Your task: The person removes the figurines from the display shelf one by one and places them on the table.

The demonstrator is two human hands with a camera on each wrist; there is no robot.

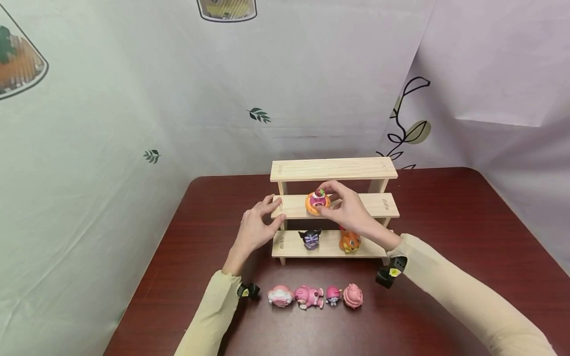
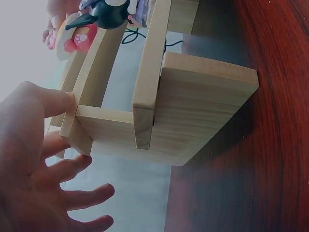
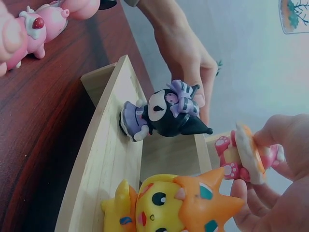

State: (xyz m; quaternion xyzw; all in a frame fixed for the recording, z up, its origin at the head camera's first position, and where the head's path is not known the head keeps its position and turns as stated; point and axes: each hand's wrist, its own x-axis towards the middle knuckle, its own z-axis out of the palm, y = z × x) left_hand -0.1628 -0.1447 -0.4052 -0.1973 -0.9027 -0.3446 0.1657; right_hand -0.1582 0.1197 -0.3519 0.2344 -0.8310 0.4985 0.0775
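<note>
A three-tier wooden display shelf stands on the table. At the left end of its middle board, my left hand holds the board's edge between thumb and forefinger, the other fingers spread in the left wrist view. My right hand pinches a pink figurine with an orange ring over the middle board; in the right wrist view its pink feet show. Whether it touches the board I cannot tell. On the bottom board stand a black-and-purple figurine and an orange-and-yellow figurine, just below my right wrist.
In front of the shelf, a row of pink figurines lies on the dark red table: a pink-and-white one, a pink bear, a small pink-hatted one and a swirled one. Behind hangs a pale printed cloth.
</note>
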